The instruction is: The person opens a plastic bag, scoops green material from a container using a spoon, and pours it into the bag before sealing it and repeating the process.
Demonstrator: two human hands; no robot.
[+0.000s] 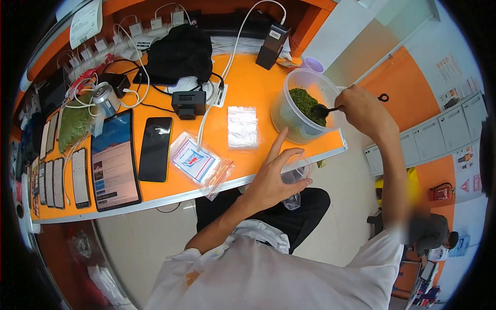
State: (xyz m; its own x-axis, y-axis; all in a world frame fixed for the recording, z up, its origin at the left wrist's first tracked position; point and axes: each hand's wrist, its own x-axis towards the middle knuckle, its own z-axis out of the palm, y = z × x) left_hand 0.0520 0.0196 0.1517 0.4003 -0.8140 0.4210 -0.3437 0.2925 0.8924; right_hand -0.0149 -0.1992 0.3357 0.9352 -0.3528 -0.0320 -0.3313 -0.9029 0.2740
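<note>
Right hand (364, 109), right of centre in the upper half of the frame, grips a black spoon (324, 109) by the handle. The spoon's long axis runs roughly level, bowl end pointing left into the mouth of a clear tub (297, 121) standing at the right end of the orange counter (248, 88). The bowl sits just above or at the surface of the green leafy material (304, 102) in the tub; contact cannot be confirmed.

Left hand (276, 178), at frame centre below the counter edge, holds a small clear bag (295, 178), thumb and fingers closed lightly about it, forefinger extended up toward the tub. The bag lies down and left of the spoon bowl, just beside the counter edge, near but apart from the tub.

Right forearm reaches up from lower right; left forearm rises from lower centre.

A stack of empty bags (242, 127) lies left of the tub
</note>
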